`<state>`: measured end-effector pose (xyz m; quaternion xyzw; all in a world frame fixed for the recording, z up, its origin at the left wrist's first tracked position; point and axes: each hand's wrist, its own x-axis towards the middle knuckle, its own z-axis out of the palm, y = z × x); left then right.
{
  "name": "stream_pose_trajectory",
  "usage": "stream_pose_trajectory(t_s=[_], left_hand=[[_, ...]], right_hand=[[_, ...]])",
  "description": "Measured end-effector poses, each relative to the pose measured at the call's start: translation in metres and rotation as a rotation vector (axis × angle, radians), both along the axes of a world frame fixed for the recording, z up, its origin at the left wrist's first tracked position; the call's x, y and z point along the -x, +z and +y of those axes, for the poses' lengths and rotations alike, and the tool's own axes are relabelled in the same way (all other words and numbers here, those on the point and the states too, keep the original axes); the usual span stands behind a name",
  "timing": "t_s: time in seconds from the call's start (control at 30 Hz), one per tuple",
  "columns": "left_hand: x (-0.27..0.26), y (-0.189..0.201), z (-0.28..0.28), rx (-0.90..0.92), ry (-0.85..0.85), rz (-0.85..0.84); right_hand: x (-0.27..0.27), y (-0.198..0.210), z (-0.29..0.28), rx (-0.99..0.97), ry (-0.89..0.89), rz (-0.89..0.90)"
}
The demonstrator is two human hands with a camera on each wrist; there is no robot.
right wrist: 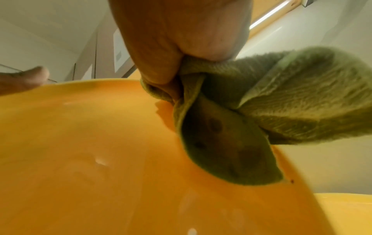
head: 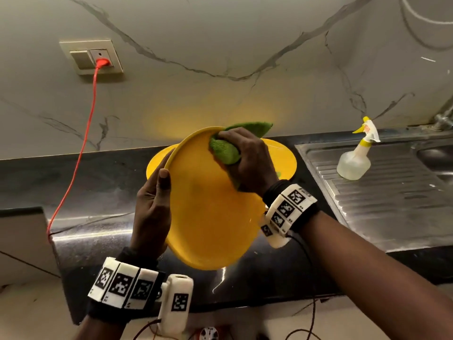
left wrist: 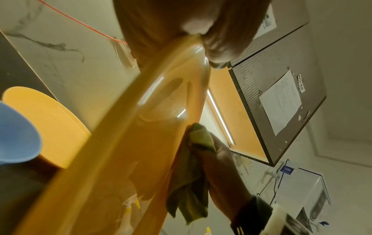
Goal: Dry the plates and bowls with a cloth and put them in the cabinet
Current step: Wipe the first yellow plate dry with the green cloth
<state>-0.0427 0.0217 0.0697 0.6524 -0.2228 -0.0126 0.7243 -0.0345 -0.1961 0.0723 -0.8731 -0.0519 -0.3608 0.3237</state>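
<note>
Wrist bands with black-and-white markers are sitting on both forearms, closest to the head camera. Left hand point(head: 152, 212) is gripping the left rim of a yellow plate point(head: 210, 217), thumb lying over the front face and fingers curled behind the edge; the plate is being held tilted above the dark counter point(head: 103, 182), off its surface. Right hand point(head: 247, 160) is clutching a bunched green cloth point(head: 225, 149) and pressing it against the upper part of the plate's face, near the far rim. One loose end of the cloth is sticking up past the rim; another is hanging under the palm.

Right wrist view: fingers point(right wrist: 161, 47) are curling tightly round the cloth point(right wrist: 292, 98), folds spilling onto the plate point(right wrist: 100, 159).

Left wrist view: a second yellow plate point(left wrist: 50, 124) is lying on the counter behind the held one, with a blue bowl point(left wrist: 16, 136) beside it at the left edge. An upper cabinet point(left wrist: 281, 103) is hanging open overhead, papers stuck to its door.

To the right, a spray bottle point(head: 355, 160) is standing on the steel drainboard point(head: 392, 204). An orange cord point(head: 81, 153) is running down from a wall socket point(head: 101, 61) to the counter.
</note>
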Motion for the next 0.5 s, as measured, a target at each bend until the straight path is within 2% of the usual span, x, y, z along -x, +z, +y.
stream_pose_trajectory(t_s=[0.37, 0.5], left_hand=[[-0.002, 0.001, 0.011, 0.021, 0.054, -0.097], [-0.004, -0.004, 0.012, 0.025, 0.084, -0.072]], right_hand=[[0.007, -0.071, -0.023, -0.067, -0.116, 0.261], [0.007, -0.074, -0.023, -0.089, -0.120, 0.265]])
